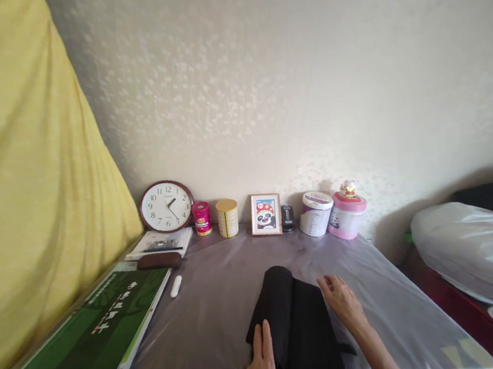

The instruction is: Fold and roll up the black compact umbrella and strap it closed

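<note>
A black folded piece, fabric-like, lies on the table in front of me. Its left side is rounded like a roll, and a flat flap spreads to the right. A short black strap sticks out at its lower right. My left hand is at the near left edge of the black piece, fingers stretched out along it; its thumb is mostly hidden. Just right of the flap's far corner is my right hand, fingers loosely bent and apart, with nothing visible in them.
A grey plastic-covered table carries green-covered books, a brown case and a white oblong item. Along the wall stand a clock, several canisters and a panda picture frame. A white plastic bag lies right.
</note>
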Available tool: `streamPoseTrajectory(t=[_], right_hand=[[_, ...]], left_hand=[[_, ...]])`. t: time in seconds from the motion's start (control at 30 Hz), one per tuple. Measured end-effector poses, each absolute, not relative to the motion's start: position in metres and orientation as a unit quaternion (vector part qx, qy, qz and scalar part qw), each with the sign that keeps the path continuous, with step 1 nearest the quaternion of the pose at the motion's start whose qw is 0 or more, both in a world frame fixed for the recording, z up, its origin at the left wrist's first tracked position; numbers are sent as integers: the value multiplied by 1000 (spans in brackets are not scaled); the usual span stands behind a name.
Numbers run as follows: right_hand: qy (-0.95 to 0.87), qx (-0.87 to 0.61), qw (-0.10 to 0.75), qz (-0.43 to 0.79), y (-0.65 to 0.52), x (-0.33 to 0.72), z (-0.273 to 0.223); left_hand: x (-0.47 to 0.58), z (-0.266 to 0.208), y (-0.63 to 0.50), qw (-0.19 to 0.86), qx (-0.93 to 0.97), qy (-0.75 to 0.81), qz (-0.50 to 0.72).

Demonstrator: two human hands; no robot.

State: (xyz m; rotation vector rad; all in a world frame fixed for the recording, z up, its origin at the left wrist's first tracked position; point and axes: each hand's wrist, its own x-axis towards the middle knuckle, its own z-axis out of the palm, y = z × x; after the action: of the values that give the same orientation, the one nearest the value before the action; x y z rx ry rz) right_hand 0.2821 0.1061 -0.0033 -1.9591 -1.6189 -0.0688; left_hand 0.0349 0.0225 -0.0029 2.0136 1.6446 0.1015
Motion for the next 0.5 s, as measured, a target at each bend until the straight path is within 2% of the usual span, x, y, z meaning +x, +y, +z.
streamPoseTrajectory(t=[0.2,0.37,0.5], right_hand=[[-575,-734,317,175,65,271,-10],[-551,-727,371,171,59,259,-14],[-522,-707,409,245,63,256,-11]], left_hand=[[35,-1,19,262,747,609,54],[35,2,16,266,745,609,65],[36,5,16,257,748,610,46]])
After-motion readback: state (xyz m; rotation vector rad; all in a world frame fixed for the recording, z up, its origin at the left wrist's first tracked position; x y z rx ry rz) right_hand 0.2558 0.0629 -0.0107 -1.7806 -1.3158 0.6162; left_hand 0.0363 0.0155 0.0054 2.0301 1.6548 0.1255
